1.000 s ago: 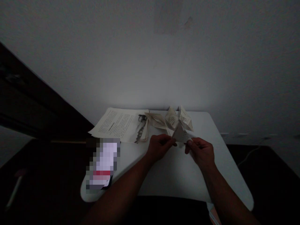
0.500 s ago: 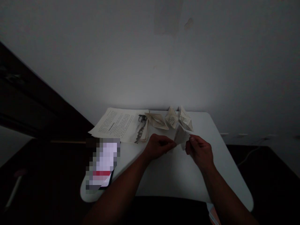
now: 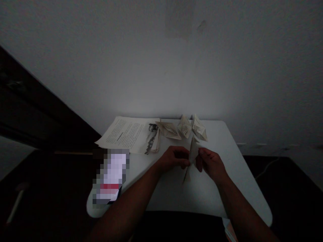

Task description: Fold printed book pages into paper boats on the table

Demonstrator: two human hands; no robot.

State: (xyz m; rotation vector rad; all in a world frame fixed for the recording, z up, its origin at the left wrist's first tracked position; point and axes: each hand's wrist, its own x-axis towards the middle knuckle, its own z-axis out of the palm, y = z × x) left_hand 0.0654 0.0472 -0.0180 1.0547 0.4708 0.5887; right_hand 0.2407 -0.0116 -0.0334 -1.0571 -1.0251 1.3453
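Observation:
A folded piece of printed paper (image 3: 193, 151) stands upright between my two hands, a lower point of it hanging below my fingers. My left hand (image 3: 174, 158) is closed on its left side, with the fingertips pinching near its lower part. From the right, my right hand (image 3: 210, 163) grips the same paper between thumb and fingers. Just beyond lie three folded paper boats: one boat (image 3: 169, 129) by the book, a middle boat (image 3: 185, 127) and a right boat (image 3: 199, 128). The lower edges of the held paper are partly hidden by my fingers.
An open book (image 3: 126, 132) with printed pages lies at the table's back left. A phone (image 3: 113, 174) with a blurred screen rests near the left edge of the white table (image 3: 174, 195). Behind the table rises a wall (image 3: 141, 67); a cable (image 3: 268, 166) runs at the right.
The folded paper has turned from lying broad and slanted to standing more edge-on, with a point now showing below. Both hands have shifted slightly, the right one moving a little left and down.

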